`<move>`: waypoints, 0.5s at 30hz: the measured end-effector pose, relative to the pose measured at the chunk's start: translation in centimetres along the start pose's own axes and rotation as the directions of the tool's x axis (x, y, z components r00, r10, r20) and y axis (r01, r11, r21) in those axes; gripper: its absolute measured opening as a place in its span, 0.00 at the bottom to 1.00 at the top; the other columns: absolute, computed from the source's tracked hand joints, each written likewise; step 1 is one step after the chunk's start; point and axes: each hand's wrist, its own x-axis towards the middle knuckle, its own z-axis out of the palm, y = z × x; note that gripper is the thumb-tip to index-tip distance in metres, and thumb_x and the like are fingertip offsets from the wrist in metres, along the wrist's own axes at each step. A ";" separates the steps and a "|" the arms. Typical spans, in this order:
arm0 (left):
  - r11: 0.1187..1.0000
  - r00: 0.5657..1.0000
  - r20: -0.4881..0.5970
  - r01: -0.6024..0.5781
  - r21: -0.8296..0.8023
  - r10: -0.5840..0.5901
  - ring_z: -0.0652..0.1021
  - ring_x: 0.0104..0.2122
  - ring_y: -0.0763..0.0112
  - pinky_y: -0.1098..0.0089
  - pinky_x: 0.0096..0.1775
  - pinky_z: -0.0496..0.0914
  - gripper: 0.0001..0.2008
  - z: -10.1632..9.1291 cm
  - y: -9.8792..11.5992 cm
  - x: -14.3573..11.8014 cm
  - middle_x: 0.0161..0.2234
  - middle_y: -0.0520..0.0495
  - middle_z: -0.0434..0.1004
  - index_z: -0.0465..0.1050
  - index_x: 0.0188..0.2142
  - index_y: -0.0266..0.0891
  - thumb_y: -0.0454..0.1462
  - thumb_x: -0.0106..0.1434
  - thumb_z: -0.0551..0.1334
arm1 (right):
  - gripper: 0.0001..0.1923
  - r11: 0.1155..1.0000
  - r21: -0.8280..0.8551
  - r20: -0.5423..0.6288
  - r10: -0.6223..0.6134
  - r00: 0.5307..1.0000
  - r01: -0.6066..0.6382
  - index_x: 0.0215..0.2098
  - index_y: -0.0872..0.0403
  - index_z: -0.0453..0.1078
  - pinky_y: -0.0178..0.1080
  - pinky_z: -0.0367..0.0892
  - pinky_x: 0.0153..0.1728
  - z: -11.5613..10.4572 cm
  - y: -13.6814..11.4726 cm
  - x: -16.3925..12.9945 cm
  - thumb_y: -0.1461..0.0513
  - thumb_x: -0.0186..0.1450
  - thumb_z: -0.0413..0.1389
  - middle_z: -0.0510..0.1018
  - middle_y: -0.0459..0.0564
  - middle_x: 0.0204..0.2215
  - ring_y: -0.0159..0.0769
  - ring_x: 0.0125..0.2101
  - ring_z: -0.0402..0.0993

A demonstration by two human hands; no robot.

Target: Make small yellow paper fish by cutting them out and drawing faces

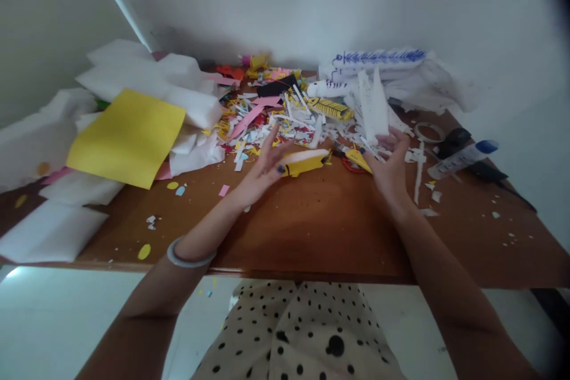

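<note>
My left hand [259,177] has its fingers spread, with the thumb at the left end of a yellow-and-white piece [306,164] with black marks, lying near the pile's front edge. My right hand [392,167] is at the right of the pile, thumb and fingers apart. Its fingertips are by the lower end of a white foam piece [374,108]; I cannot tell whether they touch it. Close to the right thumb lie a yellow-handled tool [358,160] and a red loop, partly hidden. Behind is a heap of paper and foam scraps [285,122].
White foam blocks [146,74] and a yellow sheet [129,136] are stacked at left. Blue-marked white pieces [383,58] lie at the back against the wall. On the right are a tape roll [428,132], a clear tube with a blue end [463,159] and a black object [483,171].
</note>
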 end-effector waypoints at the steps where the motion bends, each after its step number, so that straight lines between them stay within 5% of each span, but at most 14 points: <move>1: 0.992 0.999 0.033 0.026 -0.124 -0.022 0.65 0.62 0.55 0.55 0.58 0.62 0.43 0.2 0.4 -0.1 0.59 0.39 0.67 0.50 0.67 0.51 0.65 0.58 0.54 | 0.36 0.997 -0.070 -0.001 -0.032 0.999 0.032 0.58 0.51 0.55 0.56 0.65 0.53 -0.3 0.4 0.3 0.60 0.54 0.62 0.71 0.56 0.49 0.47 0.52 0.68; 3: 0.964 0.997 0.045 0.079 -0.255 -0.069 0.68 0.61 0.56 0.54 0.56 0.64 0.45 0.6 1.2 -0.3 0.56 0.41 0.70 0.47 0.68 0.53 0.69 0.57 0.44 | 0.33 0.970 -0.221 0.018 -0.097 0.995 0.099 0.56 0.52 0.58 0.57 0.63 0.54 -0.8 1.2 0.8 0.61 0.53 0.62 0.73 0.56 0.47 0.48 0.51 0.68; 6: 0.940 0.993 0.005 0.116 -0.322 -0.121 0.68 0.61 0.55 0.54 0.54 0.66 0.47 1.0 2.2 -0.5 0.55 0.41 0.71 0.50 0.67 0.53 0.71 0.55 0.43 | 0.30 0.920 -0.365 0.054 -0.133 0.990 0.143 0.54 0.52 0.62 0.57 0.61 0.55 -1.2 2.2 1.3 0.62 0.54 0.62 0.76 0.55 0.44 0.49 0.48 0.70; 15: 0.783 0.981 0.159 0.188 -0.593 -0.115 0.62 0.65 0.54 0.52 0.61 0.61 0.46 0.7 2.9 -0.5 0.64 0.45 0.62 0.42 0.69 0.50 0.68 0.59 0.34 | 0.26 0.829 -0.530 0.125 -0.131 0.983 0.178 0.54 0.53 0.64 0.54 0.62 0.53 -1.8 2.8 1.4 0.59 0.58 0.59 0.77 0.56 0.46 0.49 0.50 0.70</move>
